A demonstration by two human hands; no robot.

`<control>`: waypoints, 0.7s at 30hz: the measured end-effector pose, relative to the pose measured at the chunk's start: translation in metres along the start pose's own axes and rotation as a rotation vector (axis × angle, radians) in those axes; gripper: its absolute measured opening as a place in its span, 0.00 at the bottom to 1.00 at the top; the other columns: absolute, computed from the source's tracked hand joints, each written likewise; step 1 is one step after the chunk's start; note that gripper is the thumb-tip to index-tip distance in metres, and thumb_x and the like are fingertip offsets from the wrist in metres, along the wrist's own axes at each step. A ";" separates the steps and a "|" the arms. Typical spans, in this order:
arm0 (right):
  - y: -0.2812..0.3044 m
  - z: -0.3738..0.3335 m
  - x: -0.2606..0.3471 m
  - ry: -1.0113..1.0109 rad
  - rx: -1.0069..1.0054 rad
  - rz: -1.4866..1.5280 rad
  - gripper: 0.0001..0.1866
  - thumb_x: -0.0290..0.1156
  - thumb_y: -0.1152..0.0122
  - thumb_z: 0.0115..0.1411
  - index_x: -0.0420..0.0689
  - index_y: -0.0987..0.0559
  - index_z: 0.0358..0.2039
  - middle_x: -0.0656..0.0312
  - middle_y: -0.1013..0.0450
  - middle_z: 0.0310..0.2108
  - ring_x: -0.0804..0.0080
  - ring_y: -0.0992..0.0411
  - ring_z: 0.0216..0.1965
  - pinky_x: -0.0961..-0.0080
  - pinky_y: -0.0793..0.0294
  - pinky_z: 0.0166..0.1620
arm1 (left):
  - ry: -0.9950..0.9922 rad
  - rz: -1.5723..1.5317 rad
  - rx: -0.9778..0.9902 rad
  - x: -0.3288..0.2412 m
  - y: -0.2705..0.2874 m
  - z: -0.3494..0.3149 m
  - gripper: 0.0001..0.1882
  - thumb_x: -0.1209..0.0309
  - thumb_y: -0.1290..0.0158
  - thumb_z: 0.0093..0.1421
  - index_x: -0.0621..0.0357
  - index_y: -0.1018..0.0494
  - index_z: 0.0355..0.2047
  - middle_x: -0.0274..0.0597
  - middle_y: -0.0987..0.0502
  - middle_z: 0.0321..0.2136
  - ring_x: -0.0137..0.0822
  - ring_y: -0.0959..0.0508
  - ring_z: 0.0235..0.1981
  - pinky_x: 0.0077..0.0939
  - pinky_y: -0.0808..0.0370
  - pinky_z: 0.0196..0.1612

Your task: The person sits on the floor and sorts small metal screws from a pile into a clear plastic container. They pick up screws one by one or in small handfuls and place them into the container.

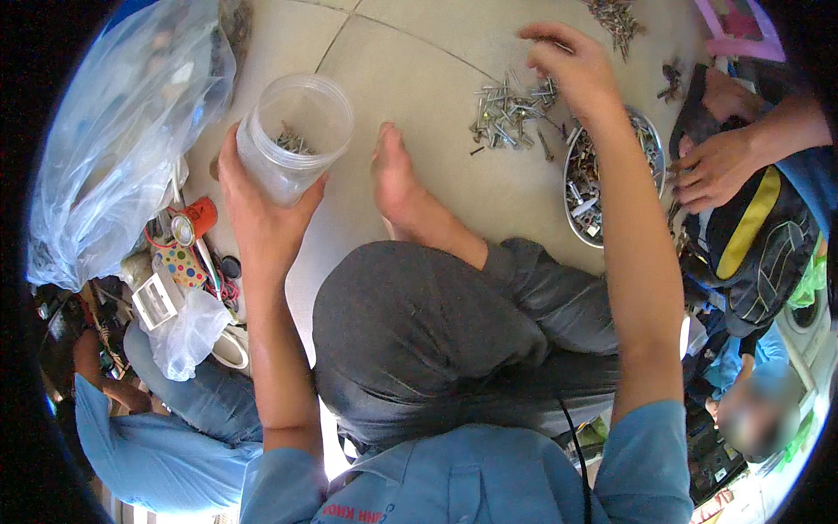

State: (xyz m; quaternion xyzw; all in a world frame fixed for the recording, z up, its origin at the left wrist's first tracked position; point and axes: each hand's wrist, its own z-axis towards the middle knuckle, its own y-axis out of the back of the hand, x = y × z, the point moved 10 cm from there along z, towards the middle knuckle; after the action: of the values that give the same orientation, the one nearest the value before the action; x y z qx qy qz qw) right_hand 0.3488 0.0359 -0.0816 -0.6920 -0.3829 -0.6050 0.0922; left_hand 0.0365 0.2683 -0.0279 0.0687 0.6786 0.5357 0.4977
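My left hand grips a clear plastic jar from below, its thumb and fingers on opposite sides. The jar is tilted, lidless, and has a small heap of screws inside. Over on the right, my right hand hovers just beyond a loose pile of screws on the tiled floor. Its fingers are bent and apart, and nothing shows between them. Partly behind my right forearm stands a round metal bowl full of mixed screws and small hardware.
Another person's hand rests beside the bowl. More screws lie at the far right. A big clear plastic bag, an orange-red can and clutter fill the left. My bare foot is between jar and pile.
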 end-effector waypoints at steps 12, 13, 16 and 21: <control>-0.017 0.009 -0.014 0.115 0.101 -0.989 0.19 0.44 0.33 0.53 0.39 0.15 0.32 0.50 0.18 0.30 0.59 0.19 0.35 0.65 0.21 0.42 | 0.005 -0.050 -0.016 0.002 -0.001 0.001 0.56 0.66 0.24 0.43 0.62 0.45 0.69 0.61 0.31 0.59 0.58 0.29 0.61 0.46 0.32 0.63; -0.019 0.007 -0.009 0.112 0.107 -0.923 0.18 0.43 0.34 0.54 0.38 0.16 0.33 0.50 0.19 0.31 0.60 0.20 0.34 0.65 0.22 0.42 | 0.014 -0.047 -0.018 0.003 0.000 -0.001 0.56 0.66 0.25 0.43 0.63 0.45 0.69 0.61 0.31 0.59 0.58 0.29 0.61 0.46 0.32 0.63; -0.007 -0.001 -0.005 0.012 0.117 -0.446 0.16 0.40 0.37 0.55 0.38 0.17 0.32 0.54 0.20 0.30 0.63 0.24 0.31 0.65 0.25 0.39 | 0.017 -0.051 -0.018 0.002 0.001 -0.001 0.56 0.66 0.25 0.43 0.63 0.45 0.69 0.61 0.31 0.59 0.58 0.29 0.61 0.46 0.32 0.63; -0.011 -0.017 -0.021 -0.362 0.175 0.856 0.12 0.37 0.42 0.57 0.41 0.23 0.30 0.63 0.28 0.28 0.71 0.39 0.25 0.71 0.36 0.33 | 0.003 -0.019 -0.012 0.003 0.000 0.000 0.56 0.66 0.25 0.43 0.63 0.45 0.69 0.61 0.31 0.59 0.58 0.29 0.61 0.47 0.32 0.64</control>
State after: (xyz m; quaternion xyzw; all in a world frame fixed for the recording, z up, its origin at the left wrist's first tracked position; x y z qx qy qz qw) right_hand 0.3293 0.0246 -0.0997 -0.8716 -0.1227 -0.3480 0.3229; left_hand 0.0352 0.2695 -0.0298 0.0587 0.6767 0.5352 0.5021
